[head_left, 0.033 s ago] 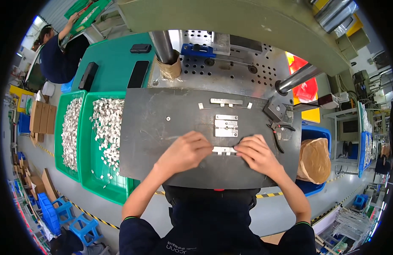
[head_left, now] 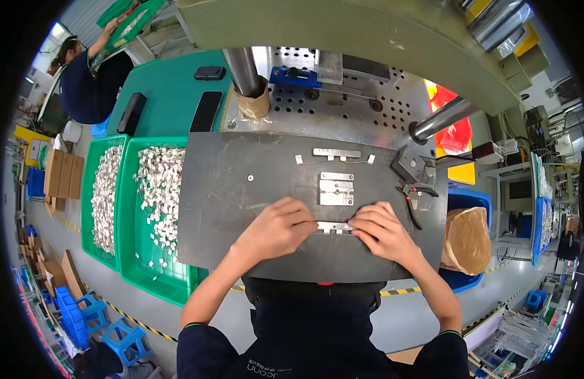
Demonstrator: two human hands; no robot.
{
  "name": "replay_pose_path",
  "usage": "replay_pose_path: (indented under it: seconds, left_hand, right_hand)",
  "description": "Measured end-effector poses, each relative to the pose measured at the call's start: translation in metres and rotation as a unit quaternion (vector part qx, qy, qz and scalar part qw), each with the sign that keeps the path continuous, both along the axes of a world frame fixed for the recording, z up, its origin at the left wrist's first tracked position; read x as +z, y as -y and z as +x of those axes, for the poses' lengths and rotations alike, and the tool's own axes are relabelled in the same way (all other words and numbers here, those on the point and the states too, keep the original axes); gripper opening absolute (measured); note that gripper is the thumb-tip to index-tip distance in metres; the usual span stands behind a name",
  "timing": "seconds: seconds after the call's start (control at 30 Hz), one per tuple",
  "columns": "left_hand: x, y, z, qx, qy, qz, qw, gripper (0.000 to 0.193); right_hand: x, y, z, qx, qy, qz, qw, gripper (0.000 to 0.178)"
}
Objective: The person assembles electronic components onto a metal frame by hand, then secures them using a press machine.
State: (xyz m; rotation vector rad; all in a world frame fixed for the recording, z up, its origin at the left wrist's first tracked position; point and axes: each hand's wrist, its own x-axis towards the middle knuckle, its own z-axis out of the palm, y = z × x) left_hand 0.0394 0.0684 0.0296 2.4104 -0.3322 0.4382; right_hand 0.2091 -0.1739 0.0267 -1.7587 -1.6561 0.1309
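Observation:
My left hand (head_left: 280,225) and my right hand (head_left: 386,231) pinch opposite ends of a slim, notched metal bar (head_left: 333,227), low over the dark work plate (head_left: 232,161). The fingers hide both bar ends, and small details along it are too fine to make out. Just beyond it lies a square metal fixture block (head_left: 337,189) with screws. Farther back rests a second metal bar (head_left: 337,153), with a small white connector (head_left: 299,160) at its left and another white connector (head_left: 371,159) at its right, on thin wires. Right of the block are pliers (head_left: 412,203) with red and black handles.
Green bins (head_left: 131,252) of small white connectors stand at left. A phone (head_left: 206,112) lies on the green table beyond. Press columns (head_left: 242,72) and a heavy beam (head_left: 342,28) rise ahead. At right, a blue bin (head_left: 456,278) holds brown paper. Another person (head_left: 86,88) works far left.
The bar between my fingers has tipped slightly and catches less light. Both hands keep almost the same place and grip.

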Motion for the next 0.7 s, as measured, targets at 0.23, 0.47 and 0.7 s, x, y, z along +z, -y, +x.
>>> replay_pose_path:
  seconds: [0.23, 0.47, 0.7]
  left_hand:
    - [0.004, -0.027, 0.072, 0.157, 0.097, 0.010, 0.983, 0.012]
    - [-0.023, -0.039, 0.088, 0.132, 0.030, 0.041, 0.990, 0.025]
    - [0.010, -0.023, 0.059, 0.114, -0.061, -0.157, 0.979, 0.025]
  right_hand:
    - [0.022, -0.059, 0.050, -0.149, 0.091, 0.043, 0.984, 0.025]
    - [-0.015, -0.074, 0.066, -0.154, 0.122, 0.009, 0.980, 0.029]
    - [0.019, -0.054, 0.036, -0.166, -0.093, -0.012, 0.982, 0.025]
